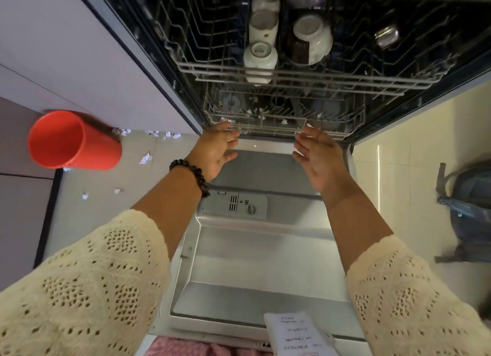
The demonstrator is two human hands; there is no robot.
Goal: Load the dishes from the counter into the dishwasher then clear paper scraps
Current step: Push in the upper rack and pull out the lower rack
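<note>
both hands sit at the front edge of the grey wire lower rack [276, 131] of the open dishwasher, at 12 o'clock from the body. left hand [218, 149], w/ a dark bead bracelet [191, 173] at the wrist, has fingers spread wide and fingertips touching or just shy of the rack rim; right hand [318, 156] is likewise flat, fingers straight, holding nothing. the rack's long axis runs 9-to-3 across both palms, so neither hand is clearly nearer; judged, the next move is a push straight toward 12.

the grey wire upper rack [305, 73] above carries white ceramic cups [260, 55] upside down and a white bowl [314, 38]. the stainless dishwasher door [255, 262] lies flat under the forearms, w/ nothing on it between hands and rack.

white paper scraps [145, 158] lie on the pale floor at 9-10 o'clock, near a red plastic cup-shaped bin [71, 140]; a few bits are also caught along the lower rack rim. a blue-grey backpack [470, 198] sits at 3 o'clock. a handwritten note [295, 331] hangs at 6.
</note>
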